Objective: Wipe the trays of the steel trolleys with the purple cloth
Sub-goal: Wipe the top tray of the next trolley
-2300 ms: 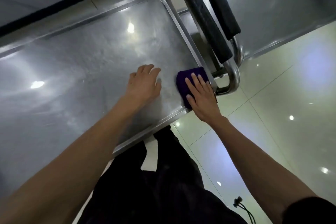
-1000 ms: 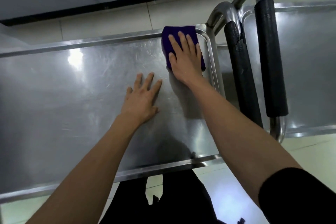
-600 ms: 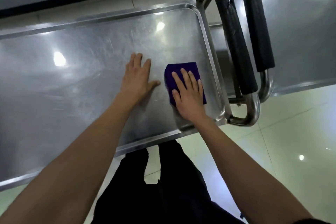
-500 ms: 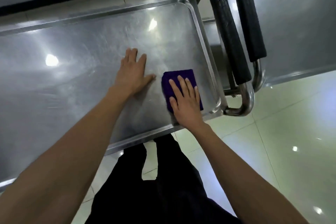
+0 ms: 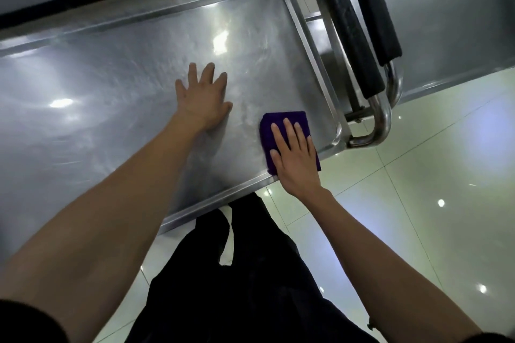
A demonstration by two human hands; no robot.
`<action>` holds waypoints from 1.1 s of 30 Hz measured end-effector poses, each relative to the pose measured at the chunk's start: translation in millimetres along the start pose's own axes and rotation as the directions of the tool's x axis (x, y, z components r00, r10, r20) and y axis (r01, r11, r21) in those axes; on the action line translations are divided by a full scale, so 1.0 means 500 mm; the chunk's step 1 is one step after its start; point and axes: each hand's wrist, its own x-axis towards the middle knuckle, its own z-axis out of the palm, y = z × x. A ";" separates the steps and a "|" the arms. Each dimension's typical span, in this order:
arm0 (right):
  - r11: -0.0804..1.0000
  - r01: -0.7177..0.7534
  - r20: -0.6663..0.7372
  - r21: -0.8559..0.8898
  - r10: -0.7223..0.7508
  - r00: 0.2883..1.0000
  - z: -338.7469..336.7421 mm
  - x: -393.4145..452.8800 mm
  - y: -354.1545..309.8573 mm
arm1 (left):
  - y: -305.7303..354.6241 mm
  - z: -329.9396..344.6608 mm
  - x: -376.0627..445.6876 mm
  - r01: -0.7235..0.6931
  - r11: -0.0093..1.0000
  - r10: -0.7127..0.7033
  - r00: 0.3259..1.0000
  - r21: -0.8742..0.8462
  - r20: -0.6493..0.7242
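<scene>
A: Right hand [image 5: 296, 159] first?

B: Flat, fingers straight and slightly spread, pressing down on the folded square purple cloth [image 5: 281, 127]. No curl, no pinch; palm weight only.

A: And the left hand [image 5: 202, 100]?

B: Flat too, fingers straight and a little apart, resting on bare metal just to the left of the cloth and a bit farther out. Holding nothing. Probably bracing the trolley.

A: Cloth placement?

B: Under the right palm and fingers, purple showing beyond the fingertips and on both sides. Lying on the shallow rectangular steel trolley tray [image 5: 111, 86], close to the near rim and near the rounded corner to the right of the right hand.

A: Beyond the right hand?

B: Two black foam-wrapped steel push handles [image 5: 351, 44], one from each trolley, side by side. Past those, a second steel tray [image 5: 446, 14], well apart from both hands. Glossy pale tiled floor [image 5: 418, 175] below and to the right.

A: Step in hand?

B: By the look of it, wiping the right end of the first tray, at the near edge of a stroke.

A: Next move?

B: Likely another pass away from the body, or into that near-right corner. Calls for steady flat pressure, fingertips leading into the rim's curve, cloth kept from sliding off the near edge. Large stretch beyond the left hand apparently yet to cover, then the second tray.
</scene>
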 end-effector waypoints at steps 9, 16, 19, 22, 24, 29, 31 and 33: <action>0.999 0.017 -0.027 0.047 -0.015 1.000 -0.044 0.177 -0.051 | -0.025 0.003 0.007 0.060 0.997 -0.064 0.995 -0.054 -0.074; 0.995 0.080 -0.051 0.056 -0.077 0.996 -0.082 0.365 -0.099 | -0.015 0.012 0.008 0.181 0.982 -0.183 0.982 -0.057 -0.043; 0.994 0.087 -0.078 0.069 -0.081 0.994 -0.100 0.448 -0.132 | -0.019 0.008 0.009 0.233 0.969 -0.237 0.971 -0.081 -0.040; 0.990 0.123 -0.090 0.070 -0.117 0.989 -0.122 0.538 -0.167 | -0.029 0.006 0.012 0.253 0.966 -0.254 0.967 -0.050 -0.016; 0.987 0.149 -0.089 0.066 -0.143 0.986 -0.135 0.584 -0.189 | -0.031 0.007 0.009 0.241 0.970 -0.241 0.970 -0.016 -0.014; 0.975 0.216 -0.126 0.049 -0.209 0.970 -0.141 0.643 -0.231 | -0.031 0.009 0.012 0.243 0.970 -0.243 0.970 0.001 -0.019; 0.968 0.246 -0.128 0.048 -0.238 0.963 -0.140 0.658 -0.245 | -0.030 0.005 0.011 0.242 0.970 -0.242 0.970 0.007 -0.023; 0.966 0.253 -0.122 0.062 -0.244 0.962 -0.140 0.663 -0.248 | -0.028 0.001 0.006 0.249 0.968 -0.249 0.968 -0.012 -0.027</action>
